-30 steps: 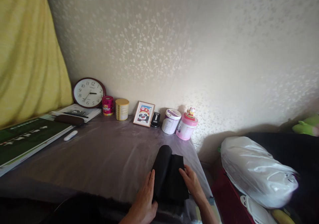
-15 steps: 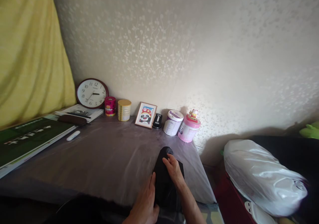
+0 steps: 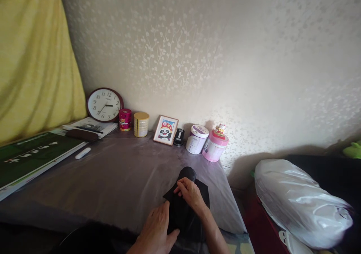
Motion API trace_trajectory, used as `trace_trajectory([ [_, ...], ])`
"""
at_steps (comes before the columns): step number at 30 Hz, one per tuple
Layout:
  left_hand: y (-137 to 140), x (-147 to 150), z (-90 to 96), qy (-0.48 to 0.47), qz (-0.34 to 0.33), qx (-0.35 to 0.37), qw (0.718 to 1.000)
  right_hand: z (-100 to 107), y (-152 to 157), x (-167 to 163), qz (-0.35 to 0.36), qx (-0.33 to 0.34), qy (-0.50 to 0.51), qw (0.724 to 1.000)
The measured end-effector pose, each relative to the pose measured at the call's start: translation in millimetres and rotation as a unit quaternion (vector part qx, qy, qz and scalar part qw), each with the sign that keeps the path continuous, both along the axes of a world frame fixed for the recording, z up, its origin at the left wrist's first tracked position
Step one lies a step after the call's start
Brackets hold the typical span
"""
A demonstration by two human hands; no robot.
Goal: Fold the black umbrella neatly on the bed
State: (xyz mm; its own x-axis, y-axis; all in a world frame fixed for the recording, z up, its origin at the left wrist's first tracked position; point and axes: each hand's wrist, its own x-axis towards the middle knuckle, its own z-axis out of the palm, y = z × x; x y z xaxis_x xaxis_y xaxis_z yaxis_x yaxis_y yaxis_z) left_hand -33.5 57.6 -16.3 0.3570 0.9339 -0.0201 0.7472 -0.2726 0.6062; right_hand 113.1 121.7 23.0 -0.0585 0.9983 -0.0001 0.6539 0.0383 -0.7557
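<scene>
A black fabric bundle (image 3: 183, 216), shaped like a folded umbrella, lies near the front right of the table, its rounded end toward the wall. Loose pointed flaps stick out on its left and right sides. My right hand (image 3: 190, 193) is over the upper part, fingers curled in and closed on the fabric. At the lower left edge, my left hand (image 3: 158, 224) grips the bundle's side, its thumb lying over the fabric. The undersides of the fingers and the bundle's near end are partly hidden.
Along the wall stand a clock (image 3: 105, 105), a pink can (image 3: 125, 120), a yellow-lidded can (image 3: 141, 125), a panda picture frame (image 3: 165, 130) and two tubs. Left lies a green box (image 3: 36, 152). A white plastic bag (image 3: 299, 201) bulges beyond the table's right edge.
My right hand has moved left and nearer to me across the bundle, drawing a pointed flap out leftward. My left hand has shifted slightly left and nearer.
</scene>
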Motion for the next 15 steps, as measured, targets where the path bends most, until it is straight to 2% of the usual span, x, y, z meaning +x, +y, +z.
trace_trajectory([
  [4, 2.3, -3.0, 10.7, -0.057, 0.040, 0.114, 0.991, 0.7, -2.3, -1.6, 0.021, 0.010, -0.029, 0.999],
  [7, 1.8, 4.2, 12.7, -0.071, 0.014, 0.174, 0.982, -0.1, -4.0, -3.2, 0.032, 0.028, -0.069, 0.997],
  [10, 1.0, 13.3, 0.9, -0.065, -0.021, 0.178, 0.982, 0.3, -6.3, -4.1, 0.049, 0.036, -0.092, 0.994],
  [15, 0.1, 20.2, -19.3, -0.056, -0.012, 0.152, 0.987, 1.6, -13.1, -0.8, 0.100, 0.064, -0.073, 0.990],
])
